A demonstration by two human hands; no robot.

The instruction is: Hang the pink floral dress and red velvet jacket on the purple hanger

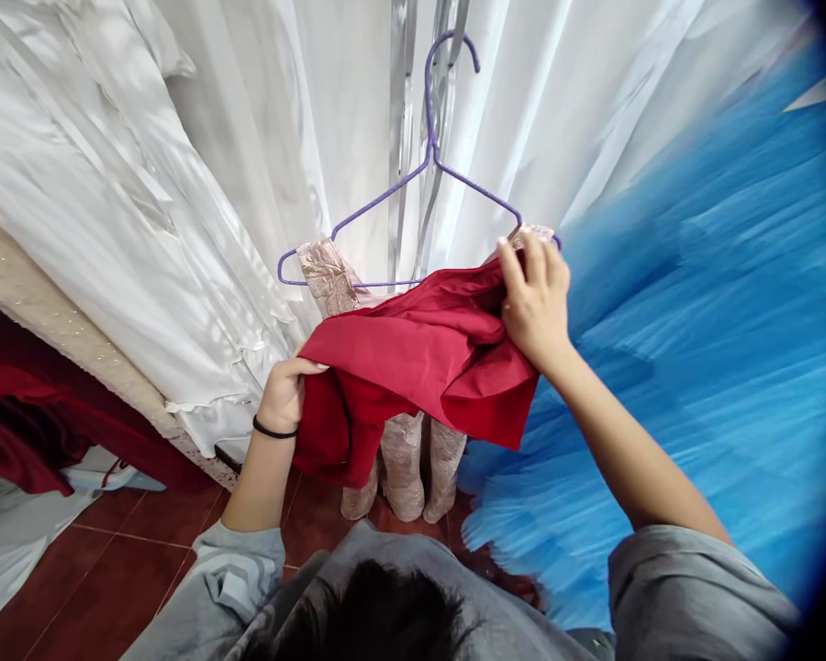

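A purple hanger [385, 195] hangs in front of me with a pinkish, shiny patterned dress [404, 466] on it; one strap shows at the left. Red cloth [399, 353] lies across the upper part of this dress and hides most of its bodice. My left hand [285, 393], a black band at the wrist, grips the left edge of the red cloth, thumb on top. Up at the right shoulder, my right hand [538, 298] is closed on the cloth near the other strap; its fingertips are partly hidden.
White draped fabric [240, 165] fills the back and left. A blue tulle gown [695, 349] spreads along the right side. Dark red garments [34, 413] hang at the lower left, beside a beige sparkly fabric [75, 340]. Reddish tiles [124, 569] cover the floor.
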